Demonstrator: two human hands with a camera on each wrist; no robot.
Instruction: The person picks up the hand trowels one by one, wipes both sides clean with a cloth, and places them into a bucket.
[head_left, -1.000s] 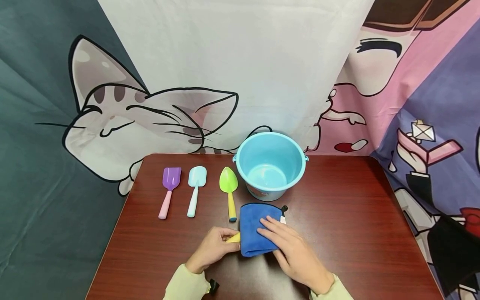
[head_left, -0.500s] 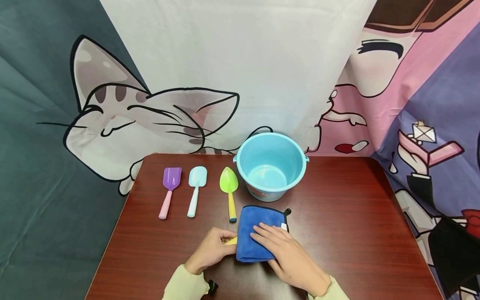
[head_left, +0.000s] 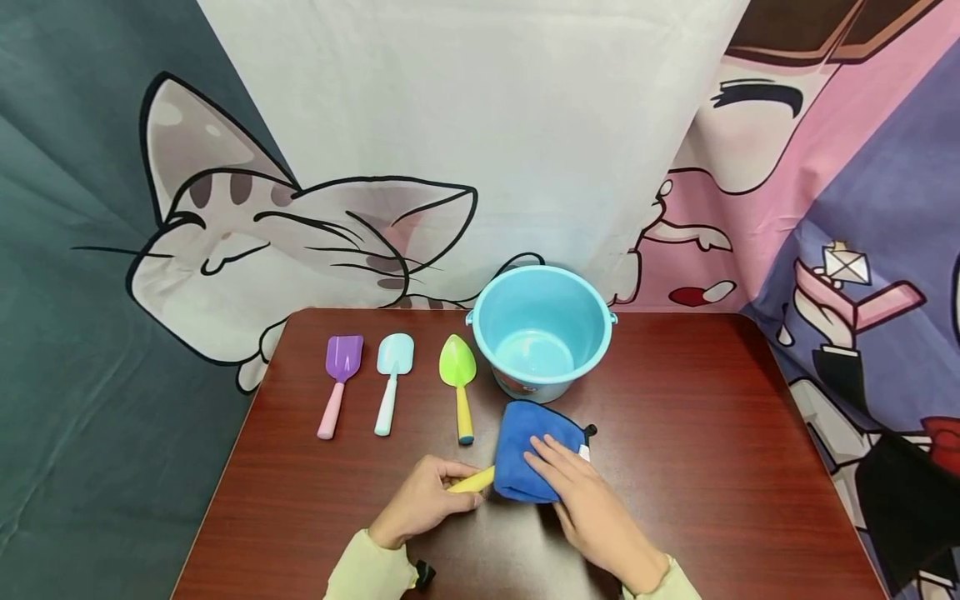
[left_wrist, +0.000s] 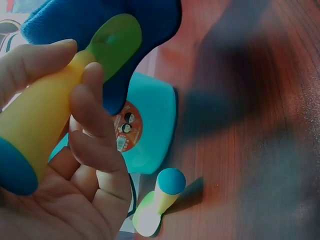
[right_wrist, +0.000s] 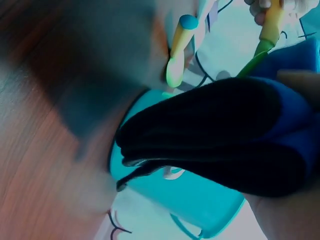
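My left hand (head_left: 422, 504) grips the yellow handle of a toy shovel (left_wrist: 42, 112) with a blue end cap and a green blade. In the left wrist view the blade lies against a folded blue cloth (left_wrist: 155, 20), which hides part of it. From the head view the cloth covers the blade altogether. My right hand (head_left: 592, 508) holds this cloth, fingers laid over its top and thumb below. Black edging, a white tag and a small black loop show on the cloth. Both hands keep shovel and cloth above the table, in front of a light blue bucket (head_left: 536, 325).
Left of the bucket, a row of toy shovels lies on the brown table (head_left: 697, 433): a purple one with a pink handle (head_left: 342, 367), a pale blue one (head_left: 392, 367) and a green one with a yellow handle (head_left: 459, 367). A printed curtain (head_left: 480, 100) hangs behind.
The cloth and right hand shifted slightly left and nearer, then right and away along the shovel. More yellow handle shows now. My left hand stays almost in place, still gripping.
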